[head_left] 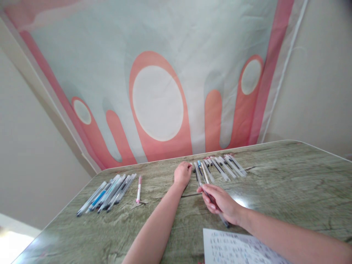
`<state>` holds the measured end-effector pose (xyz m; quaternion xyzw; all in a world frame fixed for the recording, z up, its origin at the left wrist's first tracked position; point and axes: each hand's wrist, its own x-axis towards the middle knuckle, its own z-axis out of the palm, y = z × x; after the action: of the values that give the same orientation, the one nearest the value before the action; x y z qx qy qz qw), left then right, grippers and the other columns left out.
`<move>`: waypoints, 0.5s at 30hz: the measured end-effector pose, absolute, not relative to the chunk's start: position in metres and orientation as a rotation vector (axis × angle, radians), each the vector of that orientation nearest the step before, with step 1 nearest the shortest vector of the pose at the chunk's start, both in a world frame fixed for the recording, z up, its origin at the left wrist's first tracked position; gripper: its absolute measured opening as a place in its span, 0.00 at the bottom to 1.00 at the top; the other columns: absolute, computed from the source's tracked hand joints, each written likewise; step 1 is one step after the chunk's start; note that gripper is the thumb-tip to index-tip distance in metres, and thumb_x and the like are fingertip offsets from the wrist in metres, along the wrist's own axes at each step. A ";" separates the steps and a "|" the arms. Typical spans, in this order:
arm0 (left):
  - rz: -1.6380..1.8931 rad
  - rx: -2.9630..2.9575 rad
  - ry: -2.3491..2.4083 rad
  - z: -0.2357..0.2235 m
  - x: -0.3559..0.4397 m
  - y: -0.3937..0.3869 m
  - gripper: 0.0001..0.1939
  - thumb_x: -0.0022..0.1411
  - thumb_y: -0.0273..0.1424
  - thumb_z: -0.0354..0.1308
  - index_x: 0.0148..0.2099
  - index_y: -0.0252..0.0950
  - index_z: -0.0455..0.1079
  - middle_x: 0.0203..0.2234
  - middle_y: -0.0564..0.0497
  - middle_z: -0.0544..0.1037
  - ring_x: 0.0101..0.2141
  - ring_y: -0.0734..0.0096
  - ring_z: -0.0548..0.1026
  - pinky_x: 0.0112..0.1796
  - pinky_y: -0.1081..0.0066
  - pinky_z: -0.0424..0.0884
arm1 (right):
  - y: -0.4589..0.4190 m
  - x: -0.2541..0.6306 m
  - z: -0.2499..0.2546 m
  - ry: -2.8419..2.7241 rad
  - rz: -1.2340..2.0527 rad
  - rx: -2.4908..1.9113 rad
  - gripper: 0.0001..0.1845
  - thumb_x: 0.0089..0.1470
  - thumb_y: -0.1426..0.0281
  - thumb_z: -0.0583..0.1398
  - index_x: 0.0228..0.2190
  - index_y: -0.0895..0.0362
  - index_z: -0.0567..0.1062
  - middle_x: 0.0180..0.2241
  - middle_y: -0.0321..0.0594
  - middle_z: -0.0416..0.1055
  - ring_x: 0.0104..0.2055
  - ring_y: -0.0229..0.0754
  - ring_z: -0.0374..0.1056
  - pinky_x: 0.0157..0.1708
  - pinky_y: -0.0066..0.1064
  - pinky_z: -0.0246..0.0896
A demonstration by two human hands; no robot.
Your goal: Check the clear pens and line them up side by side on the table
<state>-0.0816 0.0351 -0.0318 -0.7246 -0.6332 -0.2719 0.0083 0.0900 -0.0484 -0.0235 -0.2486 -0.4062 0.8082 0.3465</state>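
Pen (224, 220) clamped in right hand (220, 202); left hand (183, 174) beside pen row (227, 168), hold unclear.

Here's the writing: a white sheet (233, 249) lies on the tabletop (104, 238), well apart from the far edge, and across it run rows of small dark characters, but they're blurred, and not one can be read! No brand, label or number comes through legibly elsewhere, either.
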 end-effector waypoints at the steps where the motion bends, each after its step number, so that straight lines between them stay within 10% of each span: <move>1: -0.850 -2.262 -1.971 -0.032 -0.082 0.035 0.10 0.58 0.31 0.47 0.36 0.36 0.69 0.32 0.49 0.71 0.35 0.71 0.68 0.39 0.72 0.62 | -0.048 0.090 -0.023 -1.056 2.096 -0.647 0.15 0.49 0.58 0.55 0.32 0.58 0.68 0.16 0.27 0.56 0.13 0.26 0.46 0.10 0.19 0.35; 15: -0.859 -2.267 -1.935 -0.035 -0.084 0.036 0.10 0.59 0.32 0.46 0.35 0.36 0.68 0.32 0.49 0.71 0.34 0.72 0.68 0.37 0.73 0.61 | -0.048 0.090 -0.024 -1.057 2.097 -0.634 0.15 0.51 0.59 0.54 0.32 0.58 0.69 0.16 0.28 0.56 0.13 0.26 0.46 0.10 0.19 0.35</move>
<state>-0.0837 0.0364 -0.0352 -0.7307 -0.6238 -0.2769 0.0198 0.0899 -0.0483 -0.0244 -0.2446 -0.4074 0.8084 0.3473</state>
